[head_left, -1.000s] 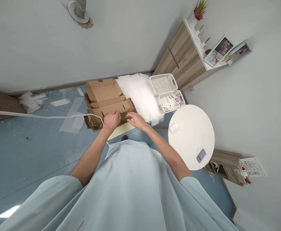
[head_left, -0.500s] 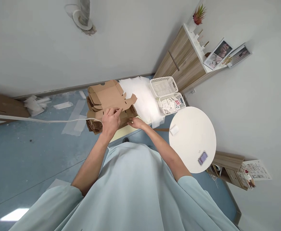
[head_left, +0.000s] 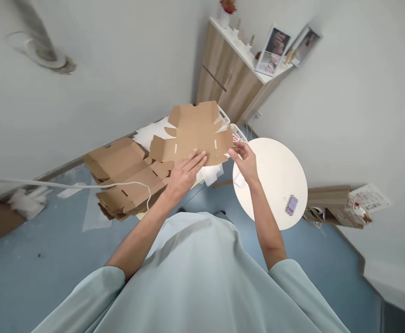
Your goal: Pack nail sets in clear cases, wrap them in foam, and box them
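An unfolded cardboard box (head_left: 197, 127), flat with slots and side flaps, is held up in front of me. My left hand (head_left: 185, 175) grips its near edge, with the fingers lying over the upper face and the thumb hidden. At the right end, my right hand (head_left: 244, 161) pinches a side flap between thumb and fingers. More flattened cardboard boxes (head_left: 126, 171) lie in a pile to the left, partly behind a white cable.
A round white table (head_left: 272, 185) stands at the right. White baskets (head_left: 239, 132) are partly covered by the cardboard, beside a wood-fronted cabinet (head_left: 230, 69). The white cable (head_left: 84, 186) crosses from the left. White sheets (head_left: 154, 134) lie behind the pile.
One flat box has come off the pile and moved right in both hands. My right hand has shifted to its right end. The view has turned to the right.
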